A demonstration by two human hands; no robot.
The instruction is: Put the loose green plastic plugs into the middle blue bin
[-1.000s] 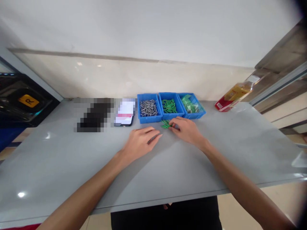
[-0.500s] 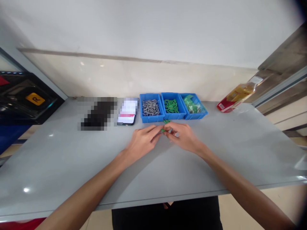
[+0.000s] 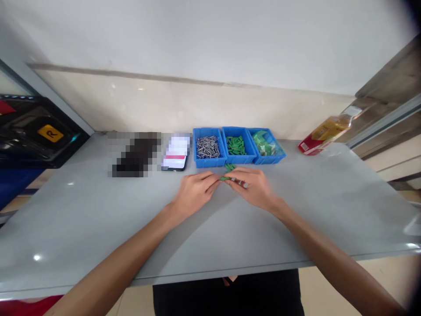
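Looking close, the left hand [image 3: 194, 191] and right hand [image 3: 250, 188] had fingers [image 3: 213, 179] curled nearly shut on a tiny green plastic piece [image 3: 224, 178], so one slip could've flicked it away

Here we are on the head-worn camera, right over the near edge of the worktop [image 3: 82, 210], looking forward and down across it toward the wall [image 3: 197, 44], close enough that the left hand [image 3: 194, 191] and right hand [image 3: 251, 188] reach in from below.

a single letter r on the yellow badge [image 3: 50, 133] of the black casing [image 3: 26, 131]
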